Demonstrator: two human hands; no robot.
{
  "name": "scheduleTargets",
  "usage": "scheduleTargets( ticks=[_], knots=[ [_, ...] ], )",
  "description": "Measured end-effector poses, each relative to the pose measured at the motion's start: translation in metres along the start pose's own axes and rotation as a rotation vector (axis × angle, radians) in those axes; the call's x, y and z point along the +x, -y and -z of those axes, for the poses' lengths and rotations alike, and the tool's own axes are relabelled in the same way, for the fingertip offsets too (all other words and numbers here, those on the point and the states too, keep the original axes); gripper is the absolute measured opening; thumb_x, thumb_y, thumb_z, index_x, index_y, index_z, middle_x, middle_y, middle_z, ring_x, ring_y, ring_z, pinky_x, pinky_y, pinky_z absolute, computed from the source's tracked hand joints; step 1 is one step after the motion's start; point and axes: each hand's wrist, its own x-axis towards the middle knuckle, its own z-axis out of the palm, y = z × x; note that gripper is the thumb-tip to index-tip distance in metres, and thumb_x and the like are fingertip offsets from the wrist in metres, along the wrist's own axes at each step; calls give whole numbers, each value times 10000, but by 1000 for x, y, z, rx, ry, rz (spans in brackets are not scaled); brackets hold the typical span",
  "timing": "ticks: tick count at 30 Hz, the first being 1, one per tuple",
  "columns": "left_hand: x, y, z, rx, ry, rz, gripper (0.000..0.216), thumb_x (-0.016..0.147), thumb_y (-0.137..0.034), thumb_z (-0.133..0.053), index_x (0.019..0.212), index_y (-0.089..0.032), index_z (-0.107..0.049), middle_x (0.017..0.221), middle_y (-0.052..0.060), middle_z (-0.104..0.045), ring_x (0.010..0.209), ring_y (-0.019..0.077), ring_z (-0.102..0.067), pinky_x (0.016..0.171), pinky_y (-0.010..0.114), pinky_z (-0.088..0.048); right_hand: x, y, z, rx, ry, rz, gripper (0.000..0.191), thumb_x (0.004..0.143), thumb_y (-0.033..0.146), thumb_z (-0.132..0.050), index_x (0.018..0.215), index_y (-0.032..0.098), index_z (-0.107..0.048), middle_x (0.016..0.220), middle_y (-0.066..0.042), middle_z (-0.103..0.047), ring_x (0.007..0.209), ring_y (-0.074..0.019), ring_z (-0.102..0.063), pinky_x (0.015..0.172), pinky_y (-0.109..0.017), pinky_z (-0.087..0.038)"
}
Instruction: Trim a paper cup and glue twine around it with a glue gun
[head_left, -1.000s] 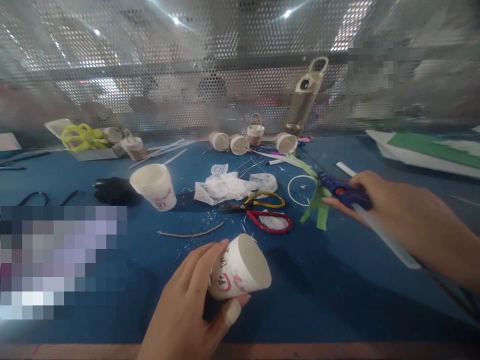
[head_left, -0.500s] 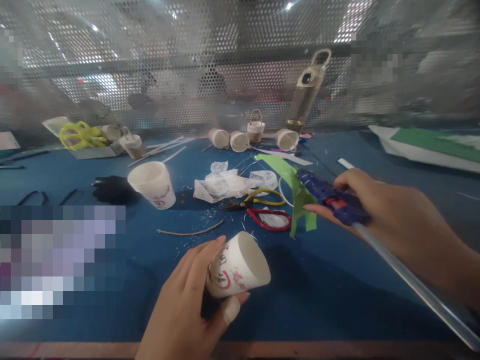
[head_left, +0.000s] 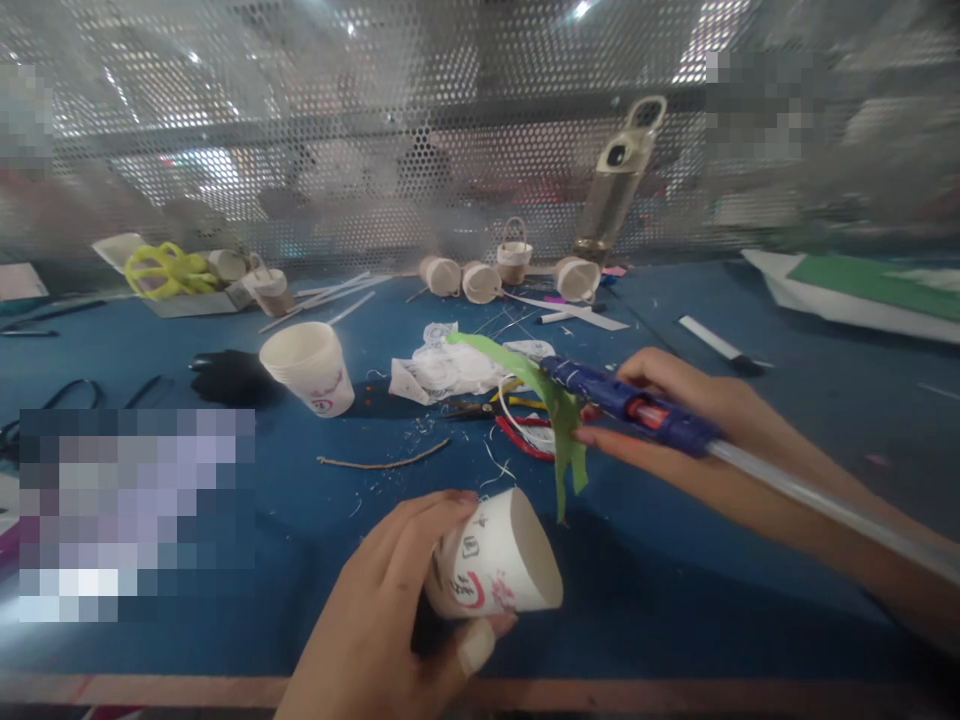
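Observation:
In my left hand (head_left: 390, 600) is a white paper cup (head_left: 499, 560) with red and black print, tilted so its mouth points right; my fingers wrap around its base end. My right hand (head_left: 675, 410) grips a dark blue hot glue gun (head_left: 630, 400), and a long clear glue stick (head_left: 787, 485) sticks out of its back. Light green paper or tape (head_left: 559, 410) hangs at the gun's front and hides the nozzle. Behind it lie scissors (head_left: 521, 440) with one red and one yellow handle, partly covered. Crumpled white wrapping (head_left: 450, 365) lies beyond them.
A stack of paper cups (head_left: 307, 365) stands at left, near a black bundle (head_left: 232, 375). A piece of twine (head_left: 386, 463) lies in front. Small twine-wrapped cups (head_left: 514, 260) and a bottle (head_left: 615, 185) line the mesh wall. A white marker (head_left: 716, 343) lies at right.
My right hand has moved the glue gun left and slightly down, bringing the green strip over the scissors. The cup in my left hand has shifted a little right and down.

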Motion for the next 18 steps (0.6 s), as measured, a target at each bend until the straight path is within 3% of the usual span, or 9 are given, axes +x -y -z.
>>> scheduleTargets(
  ticks=[2,4,8,11,14,18],
  knots=[
    [2,-1,1,-49,19,-38,618,891,-346,-723,1407,-365,-384,1427,98,-642,1271,298,-664,1014,468,-596,2,6,1,84,77,-102,417,859,660,-645,906,273,-495,684,47,-621,574,-169,-558,517,-268,-394],
    [5,-3,-1,-153,40,-79,640,889,-406,-731,1424,-377,-381,1516,110,-572,1346,313,-615,1028,451,-587,3,10,1,114,68,-153,420,824,654,-683,908,280,-511,712,51,-634,608,-177,-565,532,-272,-409],
    [12,-13,-14,-293,98,-86,740,815,-528,-781,1451,-395,-426,1646,106,-419,1375,360,-585,1028,476,-579,3,15,-4,171,-7,-101,482,779,702,-688,870,279,-477,670,63,-593,571,-172,-528,513,-278,-403],
    [18,-23,-20,-309,89,29,693,828,-508,-761,1447,-378,-478,1597,96,-495,1413,382,-538,1092,571,-511,3,16,-8,207,-15,-66,486,781,685,-705,848,275,-453,637,74,-561,543,-157,-504,493,-269,-388],
    [23,-32,-18,-365,100,150,618,832,-464,-761,1402,-381,-534,1547,55,-554,1411,363,-535,1123,587,-474,2,15,-11,257,-13,-92,433,790,624,-740,865,279,-491,649,85,-592,535,-144,-530,498,-258,-400],
    [24,-36,-10,-487,120,328,575,808,-417,-765,1342,-365,-558,1341,28,-693,1199,330,-665,1015,551,-543,0,6,-7,292,-52,-164,397,779,625,-746,861,285,-559,657,79,-640,560,-162,-602,525,-279,-454]
  ],
)
